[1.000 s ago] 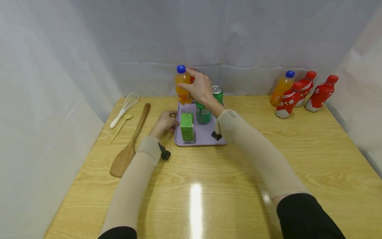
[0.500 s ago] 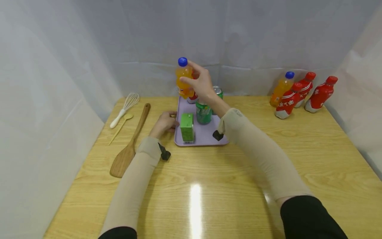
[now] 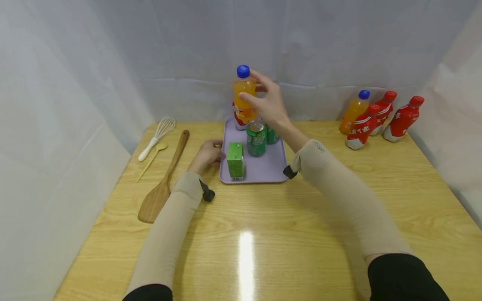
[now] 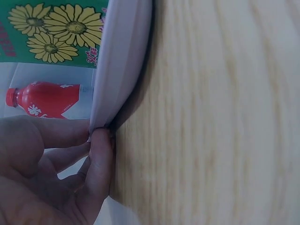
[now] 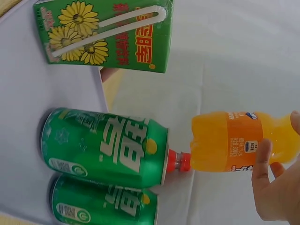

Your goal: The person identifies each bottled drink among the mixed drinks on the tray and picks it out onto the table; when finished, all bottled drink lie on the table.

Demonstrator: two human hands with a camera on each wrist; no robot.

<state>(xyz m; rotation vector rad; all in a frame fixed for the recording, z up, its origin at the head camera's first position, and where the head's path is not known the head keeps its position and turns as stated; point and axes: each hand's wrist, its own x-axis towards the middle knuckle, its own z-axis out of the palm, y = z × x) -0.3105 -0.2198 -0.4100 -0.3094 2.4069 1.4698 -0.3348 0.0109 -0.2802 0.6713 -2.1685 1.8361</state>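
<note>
My right hand (image 3: 272,102) holds an orange soda bottle (image 3: 244,90) with a blue cap, upright above the back of the purple tray (image 3: 265,171). In the right wrist view the bottle's base (image 5: 201,140) hangs well above the tray. At the tray's left edge, my left hand (image 3: 207,155) pinches the rim between fingers and thumb, as the left wrist view shows. On the tray stand a green drink carton (image 3: 235,162), two green soda cans (image 3: 257,140), and a red-labelled bottle (image 3: 238,121) mostly hidden behind the orange one.
Left of the tray lie a wooden spatula (image 3: 163,188), a small yellow spoon (image 3: 152,161) and a white-handled whisk (image 3: 158,136). At the table's back right stand another orange soda bottle (image 3: 354,113) and three red bottles (image 3: 404,117). White sheeting (image 3: 301,50) hangs behind the table.
The right hand has lifted the orange soda bottle higher and carried it to the right, so that it overlaps the red-labelled bottle. The left hand has stayed at the tray's rim.
</note>
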